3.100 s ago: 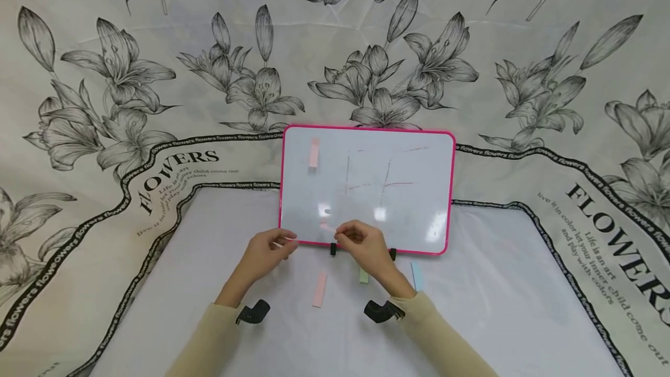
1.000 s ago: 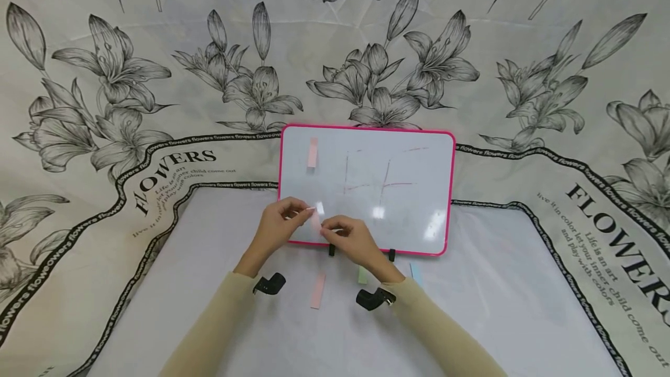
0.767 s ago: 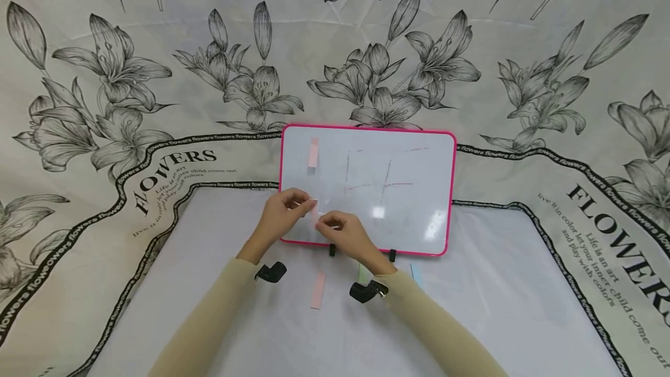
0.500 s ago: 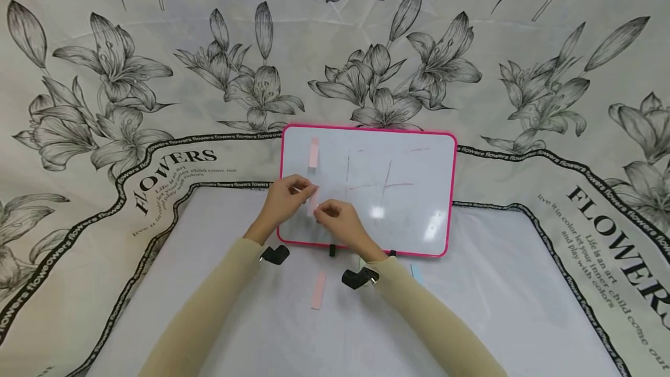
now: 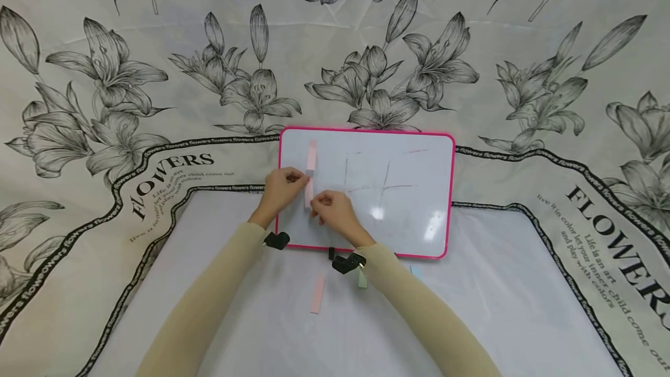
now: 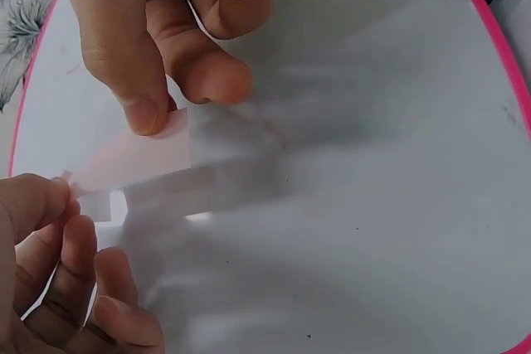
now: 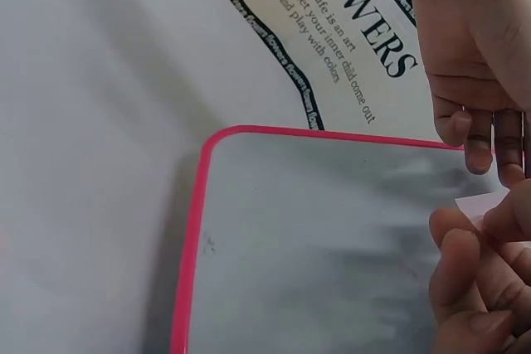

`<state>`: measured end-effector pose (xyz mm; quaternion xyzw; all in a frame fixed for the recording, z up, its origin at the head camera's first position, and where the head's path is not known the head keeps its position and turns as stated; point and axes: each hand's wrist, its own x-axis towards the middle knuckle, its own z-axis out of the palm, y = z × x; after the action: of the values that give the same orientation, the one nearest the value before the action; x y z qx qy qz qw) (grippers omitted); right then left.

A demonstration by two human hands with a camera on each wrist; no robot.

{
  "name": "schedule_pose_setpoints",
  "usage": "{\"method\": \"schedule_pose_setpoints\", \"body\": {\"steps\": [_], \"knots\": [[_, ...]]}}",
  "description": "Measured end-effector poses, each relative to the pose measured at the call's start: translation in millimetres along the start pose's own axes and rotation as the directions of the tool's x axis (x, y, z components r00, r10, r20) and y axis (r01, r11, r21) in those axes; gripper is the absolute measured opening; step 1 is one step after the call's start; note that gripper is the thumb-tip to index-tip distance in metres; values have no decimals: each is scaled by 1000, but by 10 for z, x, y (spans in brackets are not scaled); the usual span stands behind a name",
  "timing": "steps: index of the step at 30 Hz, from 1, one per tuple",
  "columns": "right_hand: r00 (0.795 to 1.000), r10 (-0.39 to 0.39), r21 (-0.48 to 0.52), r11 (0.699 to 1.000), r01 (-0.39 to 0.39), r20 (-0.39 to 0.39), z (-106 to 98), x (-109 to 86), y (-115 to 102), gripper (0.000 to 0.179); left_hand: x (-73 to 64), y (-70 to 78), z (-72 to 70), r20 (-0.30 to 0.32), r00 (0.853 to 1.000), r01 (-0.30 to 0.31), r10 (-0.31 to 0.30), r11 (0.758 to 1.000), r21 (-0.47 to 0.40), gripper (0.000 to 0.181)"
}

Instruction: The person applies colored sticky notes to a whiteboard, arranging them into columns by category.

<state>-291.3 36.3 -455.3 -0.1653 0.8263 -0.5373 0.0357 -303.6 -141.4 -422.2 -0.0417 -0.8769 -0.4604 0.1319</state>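
Note:
A pink-framed whiteboard (image 5: 408,214) leans upright on black feet, with faint red and dark lines drawn on it. My left hand (image 5: 280,191) pinches the upper end of a pink paper strip (image 5: 309,192) at the board's left side. Lower down, my right hand (image 5: 337,211) pinches the strip's bottom end between thumb and finger. Directly above is another pink strip (image 5: 312,156) on the board; the held strip's top comes close to its lower end. In the left wrist view the held paper (image 6: 137,159) slants between both hands, close to the board surface.
On the white tablecloth (image 5: 272,330) in front of the board lie a loose pink strip (image 5: 317,294), a green strip (image 5: 363,279) and a blue strip (image 5: 416,273), the last mostly covered by the right sleeve. A black stand foot (image 5: 331,253) shows beneath the board.
At first the left hand was by the board's lower-left edge. It then took the strip's upper end, and both hands have moved up the board with the strip, towards the fixed pink one.

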Motion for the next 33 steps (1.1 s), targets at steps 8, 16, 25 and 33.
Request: {"method": "schedule_pose_setpoints", "body": {"steps": [8,16,25,33], "knots": [[998,60,73,996,-60,-3,37,69,-13,17,86,-86,13,21,1000,20,-19,999,-34,25],[999,45,80,996,-44,-9,45,90,-6,18,116,-112,44,17,998,69,-67,993,-91,28],[998,64,88,994,-62,-17,48,111,-18,18,116,-61,67,-28,995,94,-96,992,-79,28],[998,65,92,994,-63,-21,37,106,-22,17,126,-33,91,-41,995,93,-96,994,-65,28]]}}
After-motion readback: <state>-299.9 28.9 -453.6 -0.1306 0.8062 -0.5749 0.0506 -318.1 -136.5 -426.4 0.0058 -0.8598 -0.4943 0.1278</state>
